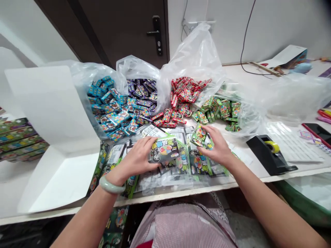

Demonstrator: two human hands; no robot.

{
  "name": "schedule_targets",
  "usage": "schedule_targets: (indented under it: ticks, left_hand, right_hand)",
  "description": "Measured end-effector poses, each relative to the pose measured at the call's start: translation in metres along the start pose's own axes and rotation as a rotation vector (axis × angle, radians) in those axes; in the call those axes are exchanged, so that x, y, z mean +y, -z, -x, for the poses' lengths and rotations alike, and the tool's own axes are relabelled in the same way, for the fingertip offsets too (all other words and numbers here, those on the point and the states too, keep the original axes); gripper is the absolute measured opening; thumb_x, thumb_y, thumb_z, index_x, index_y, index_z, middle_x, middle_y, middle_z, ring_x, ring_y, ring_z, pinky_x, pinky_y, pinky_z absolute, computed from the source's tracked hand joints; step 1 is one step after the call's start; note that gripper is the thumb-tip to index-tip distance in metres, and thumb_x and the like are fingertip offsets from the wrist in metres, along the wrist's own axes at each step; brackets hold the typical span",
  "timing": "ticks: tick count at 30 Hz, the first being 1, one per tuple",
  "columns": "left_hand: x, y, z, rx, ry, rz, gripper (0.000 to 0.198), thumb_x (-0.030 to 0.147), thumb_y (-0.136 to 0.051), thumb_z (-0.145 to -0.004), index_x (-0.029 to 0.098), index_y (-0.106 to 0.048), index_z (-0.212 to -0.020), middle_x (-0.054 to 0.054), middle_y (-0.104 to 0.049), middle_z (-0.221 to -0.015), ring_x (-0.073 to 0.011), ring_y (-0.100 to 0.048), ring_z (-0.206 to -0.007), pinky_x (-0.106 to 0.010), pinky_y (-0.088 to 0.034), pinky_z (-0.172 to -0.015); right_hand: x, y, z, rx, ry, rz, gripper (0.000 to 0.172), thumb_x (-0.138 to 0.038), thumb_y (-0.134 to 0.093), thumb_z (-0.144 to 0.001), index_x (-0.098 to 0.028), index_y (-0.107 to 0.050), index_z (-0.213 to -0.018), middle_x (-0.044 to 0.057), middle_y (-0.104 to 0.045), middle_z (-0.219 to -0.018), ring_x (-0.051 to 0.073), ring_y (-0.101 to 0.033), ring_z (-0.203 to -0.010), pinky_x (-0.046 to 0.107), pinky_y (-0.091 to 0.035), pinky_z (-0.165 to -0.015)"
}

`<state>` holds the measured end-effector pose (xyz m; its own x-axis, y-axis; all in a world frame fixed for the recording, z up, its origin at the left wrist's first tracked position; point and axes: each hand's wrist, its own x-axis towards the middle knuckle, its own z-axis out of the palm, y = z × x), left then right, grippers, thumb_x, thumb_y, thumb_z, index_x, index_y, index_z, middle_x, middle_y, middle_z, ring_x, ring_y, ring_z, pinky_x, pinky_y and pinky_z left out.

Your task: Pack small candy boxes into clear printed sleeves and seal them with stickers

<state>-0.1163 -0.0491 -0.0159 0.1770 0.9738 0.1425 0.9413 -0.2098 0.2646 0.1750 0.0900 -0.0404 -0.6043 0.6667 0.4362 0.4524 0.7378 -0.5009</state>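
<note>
My left hand, with a pale bangle on its wrist, is closed on a dark printed packet with a green edge. Between the thumb and fingers of my right hand is a small green box, held a little to the right of that packet. Beneath both hands lie several flat printed packets, overlapping on the table. Small boxes spill from clear plastic bags behind: blue boxes, purple boxes, red boxes and green boxes.
An open white carton stands at the left, near stacked printed boxes. A black tape dispenser sits at the right, beside paper sheets and a phone. The table's front edge runs just before my body.
</note>
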Motion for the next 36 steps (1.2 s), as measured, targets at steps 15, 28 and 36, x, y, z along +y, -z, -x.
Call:
schedule_targets:
  ticks: [15,28,36]
  left_hand:
    - [0.010,0.000,0.025,-0.009,-0.110,0.060,0.089,0.040,-0.073,-0.070,0.016,-0.032,-0.146,-0.018,-0.045,-0.139,-0.0366,-0.042,-0.127,-0.054,-0.035,-0.108]
    - [0.004,-0.005,0.039,0.106,0.014,0.179,0.092,0.037,-0.074,-0.072,0.023,-0.025,-0.149,-0.015,-0.045,-0.139,-0.0348,-0.042,-0.130,-0.052,-0.038,-0.108]
    - [-0.037,0.009,0.060,0.232,0.142,0.071,0.088,0.046,-0.071,-0.074,0.024,-0.029,-0.148,-0.016,-0.048,-0.136,-0.0376,-0.048,-0.125,-0.053,-0.041,-0.106]
  right_hand:
    - [-0.053,0.016,0.001,-0.512,0.359,0.158,0.078,-0.019,-0.068,-0.071,-0.031,-0.039,-0.143,0.008,-0.045,-0.144,0.035,-0.041,-0.130,0.053,-0.037,-0.106]
    - [-0.082,-0.011,-0.006,-0.441,0.288,-0.190,0.059,-0.035,-0.059,-0.090,-0.031,-0.036,-0.144,0.007,-0.056,-0.136,0.028,-0.035,-0.139,0.059,-0.018,-0.116]
    - [0.030,-0.051,-0.129,-0.102,-0.398,-0.064,0.023,-0.024,-0.053,-0.091,-0.018,-0.067,-0.108,0.009,-0.071,-0.105,0.022,-0.064,-0.099,0.036,-0.046,-0.091]
